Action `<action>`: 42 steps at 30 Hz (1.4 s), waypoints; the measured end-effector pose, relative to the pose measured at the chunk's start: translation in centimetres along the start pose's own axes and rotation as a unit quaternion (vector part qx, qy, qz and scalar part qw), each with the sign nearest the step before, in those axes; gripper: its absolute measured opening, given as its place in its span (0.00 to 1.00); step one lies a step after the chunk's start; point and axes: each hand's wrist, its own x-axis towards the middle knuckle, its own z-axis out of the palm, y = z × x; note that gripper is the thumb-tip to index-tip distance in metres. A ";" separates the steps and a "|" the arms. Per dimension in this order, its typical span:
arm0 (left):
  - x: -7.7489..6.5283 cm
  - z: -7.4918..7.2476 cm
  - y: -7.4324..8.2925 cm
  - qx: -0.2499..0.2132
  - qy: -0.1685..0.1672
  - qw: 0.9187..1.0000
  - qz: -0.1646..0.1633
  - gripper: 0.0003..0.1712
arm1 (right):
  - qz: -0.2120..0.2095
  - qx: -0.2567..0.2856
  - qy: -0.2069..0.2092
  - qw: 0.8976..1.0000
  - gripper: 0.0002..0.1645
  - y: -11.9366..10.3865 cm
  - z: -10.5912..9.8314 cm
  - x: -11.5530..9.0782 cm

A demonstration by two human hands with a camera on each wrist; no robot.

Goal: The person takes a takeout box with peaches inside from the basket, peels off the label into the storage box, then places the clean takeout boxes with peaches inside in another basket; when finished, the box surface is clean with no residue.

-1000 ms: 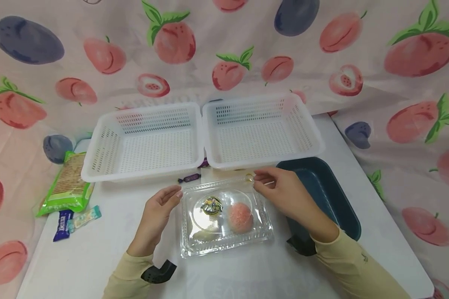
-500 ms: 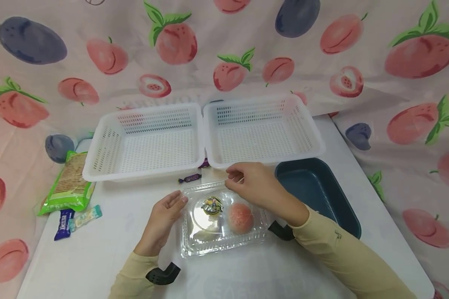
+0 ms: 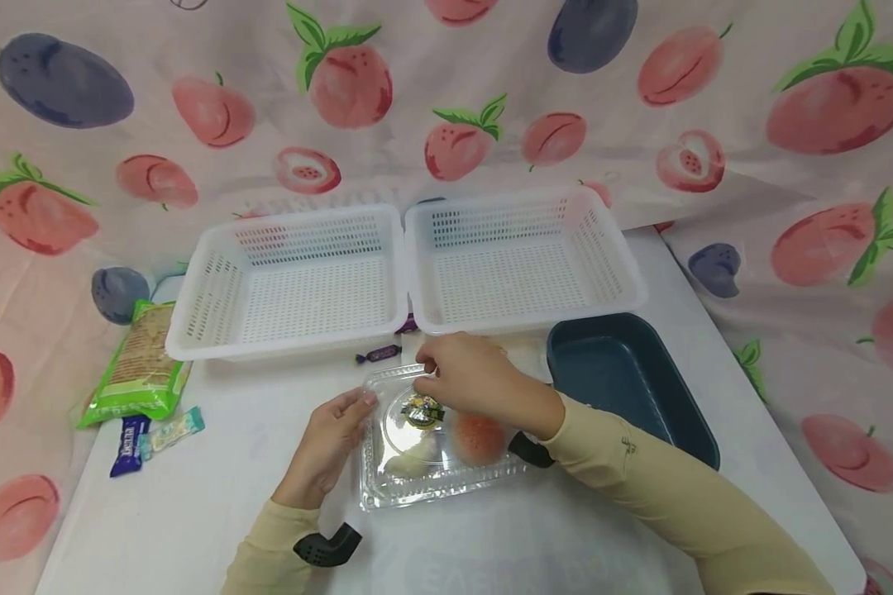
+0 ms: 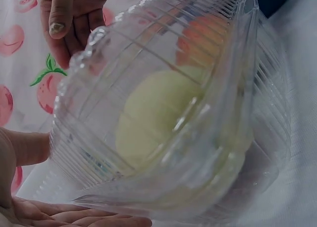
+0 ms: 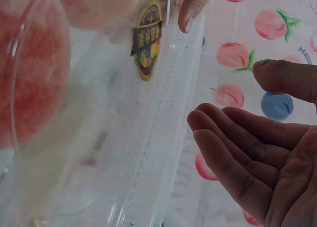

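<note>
Here, a clear box [image 3: 384, 486] lies on the table [image 3: 268, 434], in the near middle.
The left hand [image 3: 327, 442] is at its left edge, thumb and fingers apart; the right hand [image 3: 476, 372] is at its far edge, thumb and fingers apart too. Inside, a pink ball [image 3: 479, 440] lies right of a green ball [image 4: 153, 115]; a blue tray [image 3: 625, 372] sits to the right.
</note>
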 end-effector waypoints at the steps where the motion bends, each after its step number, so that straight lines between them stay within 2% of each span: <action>1: 0.0 0.0 0.0 0.001 -0.001 1.000 0.000 0.36 | -0.001 -0.007 -0.002 1.000 0.18 -0.1 0.2 0.2; 7: 0.1 -0.1 -0.2 0.003 -0.008 1.000 0.000 0.35 | -0.008 -0.051 -0.020 0.998 0.09 -0.2 1.0 0.9; 13: 0.3 -0.1 -0.3 0.008 -0.013 1.000 0.002 0.36 | -0.023 -0.066 -0.047 0.996 0.22 0.0 1.6 1.2; 25: 0.3 -0.1 -0.4 0.005 -0.014 1.000 0.006 0.36 | -0.011 -0.061 -0.065 0.996 0.27 0.3 2.3 1.3; 33: 0.2 -0.1 -0.5 -0.001 -0.015 1.000 0.006 0.36 | -0.014 -0.048 -0.067 0.996 0.24 1.0 2.6 1.4; 42: 0.3 -0.2 -0.8 0.004 -0.012 1.000 0.002 0.37 | 0.006 -0.019 -0.075 0.997 0.12 1.0 2.8 1.8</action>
